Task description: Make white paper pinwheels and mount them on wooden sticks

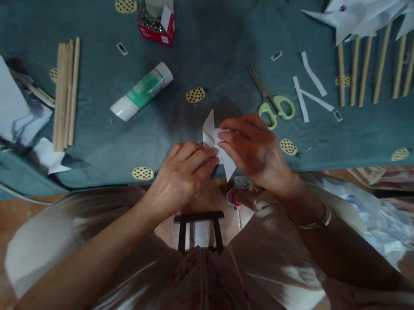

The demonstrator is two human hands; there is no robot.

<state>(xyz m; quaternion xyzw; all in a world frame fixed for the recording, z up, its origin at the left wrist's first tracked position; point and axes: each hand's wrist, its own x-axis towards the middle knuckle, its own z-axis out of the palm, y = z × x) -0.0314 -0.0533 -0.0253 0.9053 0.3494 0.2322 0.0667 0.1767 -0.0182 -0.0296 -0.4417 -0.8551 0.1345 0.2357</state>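
Note:
Both hands hold a small folded white paper piece [211,133] just above the near edge of the table. My left hand [182,172] pinches its lower left side with curled fingers. My right hand [256,150] grips its right side, fingers bent over the folds. A pointed paper flap sticks up between the hands and another points down below them. Much of the paper is hidden by the fingers.
A teal cloth with pineapple prints [203,59] covers the table. On it lie a glue stick [142,90], green-handled scissors [273,102], white paper strips [310,91], a red box of pins [156,22], wooden sticks at left [66,92] and right [378,70], and finished white pinwheels [361,11]. A black stool [199,228] stands below.

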